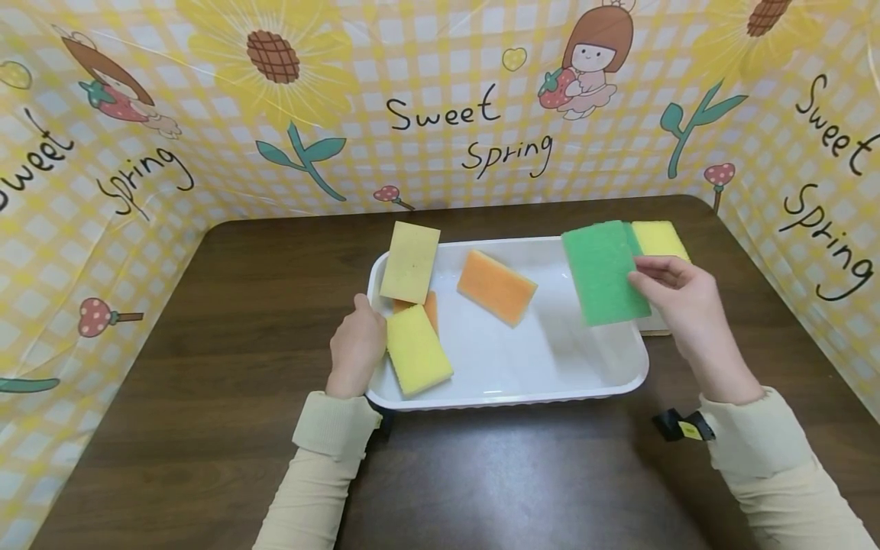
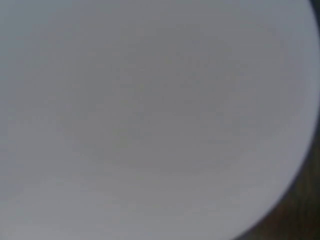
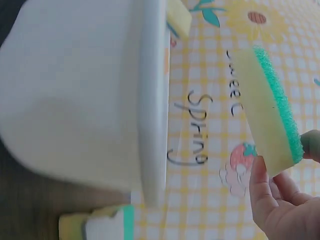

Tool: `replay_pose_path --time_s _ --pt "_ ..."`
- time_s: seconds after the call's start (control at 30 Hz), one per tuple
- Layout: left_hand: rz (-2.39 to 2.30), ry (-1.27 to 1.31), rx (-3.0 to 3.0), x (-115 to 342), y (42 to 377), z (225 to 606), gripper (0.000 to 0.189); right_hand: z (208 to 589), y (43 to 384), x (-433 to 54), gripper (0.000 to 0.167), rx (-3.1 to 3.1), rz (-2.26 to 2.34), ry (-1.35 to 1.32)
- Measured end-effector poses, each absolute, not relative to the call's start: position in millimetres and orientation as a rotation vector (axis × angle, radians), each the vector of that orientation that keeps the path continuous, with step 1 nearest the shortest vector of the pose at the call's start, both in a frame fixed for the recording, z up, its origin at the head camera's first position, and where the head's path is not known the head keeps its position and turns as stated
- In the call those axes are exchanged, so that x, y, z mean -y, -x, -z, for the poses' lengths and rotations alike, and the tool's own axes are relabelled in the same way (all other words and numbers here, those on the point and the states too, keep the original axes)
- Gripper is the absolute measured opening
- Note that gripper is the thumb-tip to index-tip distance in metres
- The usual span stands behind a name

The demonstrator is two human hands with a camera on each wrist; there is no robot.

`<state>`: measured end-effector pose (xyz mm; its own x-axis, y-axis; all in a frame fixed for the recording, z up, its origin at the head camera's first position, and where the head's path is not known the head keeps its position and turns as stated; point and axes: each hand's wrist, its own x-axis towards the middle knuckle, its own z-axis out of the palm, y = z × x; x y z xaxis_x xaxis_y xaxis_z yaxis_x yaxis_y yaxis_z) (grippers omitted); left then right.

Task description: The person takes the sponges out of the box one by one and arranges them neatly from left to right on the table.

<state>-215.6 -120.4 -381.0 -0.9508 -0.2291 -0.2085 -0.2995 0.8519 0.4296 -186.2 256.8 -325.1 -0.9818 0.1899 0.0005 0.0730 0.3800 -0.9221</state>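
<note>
My right hand [image 1: 694,321] pinches a sponge [image 1: 605,275] by its right edge, above the right end of the white tray [image 1: 509,399]. In the right wrist view this sponge [image 3: 270,110] has a green layer and a thick pale-yellow layer, with thumb and fingers on its lower end. At the tray's left side, my left hand [image 1: 357,347] grips the rim with curled fingers. Close by it in the tray lies a bright yellow sponge [image 1: 418,351]. A duller yellow sponge [image 1: 411,263] overlaps the back-left rim, partly covering an orange sponge [image 1: 431,309]. Blurred white fills the left wrist view.
Another orange sponge [image 1: 496,288] lies mid-tray. Beyond the tray's right end, a yellow sponge [image 1: 660,238] and a pale block [image 1: 656,325] are partly hidden by the right hand and held sponge. A checked, printed cloth [image 1: 440,168] stands around the brown table [image 1: 206,367].
</note>
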Motion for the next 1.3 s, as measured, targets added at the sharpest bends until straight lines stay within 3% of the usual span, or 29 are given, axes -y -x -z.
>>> replay_pose_path --time_s 0.5,0.73,0.93,1.3 --pt "-0.710 0.433 -2.876 120.2 215.1 380.9 0.032 326.4 191.3 -307.0 0.008 2.378 -1.677 0.497" --pt "-0.699 0.413 -2.875 121.6 216.3 382.3 0.032 331.8 192.9 -325.7 0.017 2.455 -1.573 0.619" --pt "-0.697 0.408 -2.871 121.3 215.4 381.0 0.033 338.4 194.8 -341.2 0.010 2.443 -1.559 0.698" --pt "-0.706 0.414 -2.880 120.6 215.4 382.0 0.032 356.6 195.7 -366.1 0.035 2.514 -1.610 0.832"
